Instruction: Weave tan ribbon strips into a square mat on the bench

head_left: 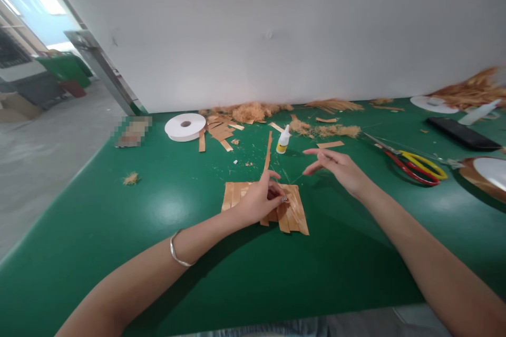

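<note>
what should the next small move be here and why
Probably lower the right hand to steady the tan panel of overlapping flat strips: only the left hand is at it, while the right is raised off to its side.

My left forearm (158,267) slants in from the lower left. At its end my left hand (259,201) bends over, index finger (272,174) arched on top, thumb (275,203) pointing right; whether its tip meets my curled fingers I cannot tell. My right forearm (411,237) comes in from the lower right, the wrist nearly straight. My right hand (340,169) sits apart from the left, fingers (313,151) pointing left, their tips slightly parted.
</note>
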Tool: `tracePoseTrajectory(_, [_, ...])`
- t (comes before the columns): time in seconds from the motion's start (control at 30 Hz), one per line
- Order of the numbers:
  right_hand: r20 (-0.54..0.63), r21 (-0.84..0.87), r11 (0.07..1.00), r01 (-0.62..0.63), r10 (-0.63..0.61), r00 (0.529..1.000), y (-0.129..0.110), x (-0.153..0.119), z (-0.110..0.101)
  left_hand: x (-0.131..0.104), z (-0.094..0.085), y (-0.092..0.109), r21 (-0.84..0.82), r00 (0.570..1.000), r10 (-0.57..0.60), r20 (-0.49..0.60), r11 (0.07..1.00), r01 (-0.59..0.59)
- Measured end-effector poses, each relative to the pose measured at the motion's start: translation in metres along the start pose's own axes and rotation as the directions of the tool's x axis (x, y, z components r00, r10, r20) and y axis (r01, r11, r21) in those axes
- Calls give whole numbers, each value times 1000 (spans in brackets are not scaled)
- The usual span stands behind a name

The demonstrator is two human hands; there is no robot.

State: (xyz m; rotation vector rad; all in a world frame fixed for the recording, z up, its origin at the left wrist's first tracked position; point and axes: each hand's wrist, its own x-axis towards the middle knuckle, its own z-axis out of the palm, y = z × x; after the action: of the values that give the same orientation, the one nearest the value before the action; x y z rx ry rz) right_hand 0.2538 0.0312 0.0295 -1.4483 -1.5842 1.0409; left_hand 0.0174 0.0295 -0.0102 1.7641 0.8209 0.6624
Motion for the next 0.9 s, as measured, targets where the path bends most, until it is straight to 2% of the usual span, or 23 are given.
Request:
tracePoseTrajectory(0.13, [44, 202, 979, -34, 25, 999, 0, -1, 0, 0, 0, 0, 11, 1000, 2, -13, 1000, -1])
tracePoseTrajectory(0.27, [77, 289, 956, -39, 17, 997, 2, -2, -2, 0, 0, 0, 20, 1000, 6, -12, 1000, -6])
tracePoseTrajectory(0.37, [48, 385, 923, -13, -6, 999, 5, 0, -4, 0, 0, -1, 24, 1000, 10, -5, 1000, -10])
tracePoseTrajectory(0.43, [4, 388, 921, 18, -21, 1000, 7, 1, -5, 0, 0, -1, 23, 1000, 14, -4, 1000, -14])
tracePoseTrajectory(0.53, [-25, 234, 970, 68, -64, 998, 9, 2, -5, 0, 0, 0, 22, 1000, 6, -6, 1000, -6])
tracePoseTrajectory(0.63, [15, -18, 994, 104, -104, 994, 11, 2, -4, 0, 0, 1, 27, 1000, -5, -7, 1000, 6])
tracePoseTrajectory(0.77, [8, -295, 945, 144, -148, 989, 11, 2, 0, 0, 1, 1, 25, 1000, -3, -11, 1000, 3])
tracePoseTrajectory(0.9, [-110, -519, 846, 119, -205, 973, 10, 1, 2, 0, 1, 0, 12, 1000, -4, -5, 1000, 4])
